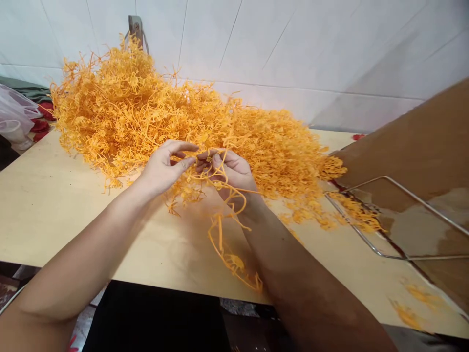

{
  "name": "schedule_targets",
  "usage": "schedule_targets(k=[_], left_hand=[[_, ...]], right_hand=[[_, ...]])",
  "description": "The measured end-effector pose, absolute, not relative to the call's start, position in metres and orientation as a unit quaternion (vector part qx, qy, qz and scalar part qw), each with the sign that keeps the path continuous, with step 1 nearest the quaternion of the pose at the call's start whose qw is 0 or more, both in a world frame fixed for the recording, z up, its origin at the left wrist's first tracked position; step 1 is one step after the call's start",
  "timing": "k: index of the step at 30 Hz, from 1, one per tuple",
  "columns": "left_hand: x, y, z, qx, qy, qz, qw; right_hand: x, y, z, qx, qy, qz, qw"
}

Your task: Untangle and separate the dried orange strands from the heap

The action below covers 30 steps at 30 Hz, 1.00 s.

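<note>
A tangled orange plastic sprig (pixel 220 232), with thin curling stems and small flower-like ends, hangs from my hands above the front of the table. My right hand (pixel 234 171) has its thumb and fingers closed on the upper stems. My left hand (pixel 166 166) meets it from the left, thumb and forefinger pinched around the sprig's end; the exact spot they grip is partly hidden. Right behind both hands rises a large heap of similar orange plastic sprigs (pixel 146 112), spread along the table against the wall.
The pale wooden table (pixel 44 210) carries the heap. On the right, a bent metal wire frame (pixel 361 234) leans by a brown cardboard sheet (pixel 414 142). Loose orange pieces (pixel 408 313) lie at the front right. A clear plastic bag (pixel 16 110) and red items (pixel 40 128) sit far left.
</note>
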<state>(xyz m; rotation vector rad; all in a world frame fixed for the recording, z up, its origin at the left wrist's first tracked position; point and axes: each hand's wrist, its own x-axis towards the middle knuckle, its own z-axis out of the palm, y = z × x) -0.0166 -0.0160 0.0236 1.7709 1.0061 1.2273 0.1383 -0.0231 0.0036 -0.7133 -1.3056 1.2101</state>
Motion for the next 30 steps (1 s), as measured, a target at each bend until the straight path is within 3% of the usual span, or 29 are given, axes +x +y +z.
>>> schedule_targets(k=[4, 10, 18, 30], left_hand=[[-0.018, -0.016, 0.023, 0.691, 0.442, 0.478, 0.315], [-0.018, -0.012, 0.02, 0.682, 0.421, 0.429, 0.416], [-0.029, -0.008, 0.028, 0.557, 0.402, 0.549, 0.476], [-0.015, -0.018, 0.023, 0.552, 0.368, 0.518, 0.54]], right_hand=[[0.139, -0.024, 0.003, -0.289, -0.532, 0.556, 0.57], [0.138, -0.023, 0.003, -0.303, -0.523, 0.554, 0.573], [0.143, -0.017, -0.002, -0.351, -0.509, 0.531, 0.579], [0.124, -0.031, 0.004, -0.39, -0.553, 0.501, 0.54]])
